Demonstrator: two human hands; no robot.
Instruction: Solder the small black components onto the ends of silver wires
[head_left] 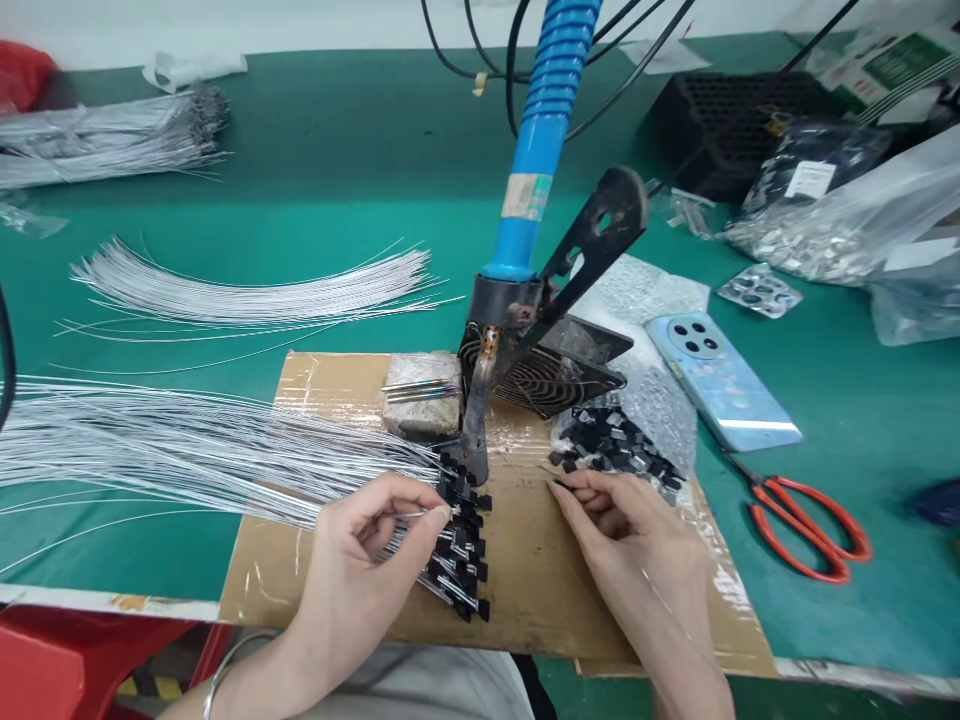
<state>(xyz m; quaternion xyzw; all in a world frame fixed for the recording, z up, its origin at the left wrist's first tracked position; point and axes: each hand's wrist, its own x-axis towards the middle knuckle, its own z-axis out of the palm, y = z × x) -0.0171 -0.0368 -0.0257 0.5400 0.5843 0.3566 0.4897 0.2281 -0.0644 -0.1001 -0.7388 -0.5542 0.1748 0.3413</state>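
Thumb and forefinger of my left hand (382, 560) are pinched on a thin white wire, over a bundle of white wires (225, 440) whose right ends carry black connectors (465, 540). My right hand (637, 560) is closed in a pinch over the cardboard (540, 560), at the near edge of a pile of small black parts (619, 440). A small dark piece shows at its fingertips; its exact shape cannot be made out. The two hands are apart.
A blue hose (544, 150) with a black metal nozzle and fan guard stands behind the hands. Red-handled scissors (810, 525) and a light blue phone (724, 380) lie at right. More white wires (255, 290) are at back left. A black crate (735, 130) and bags sit at back right.
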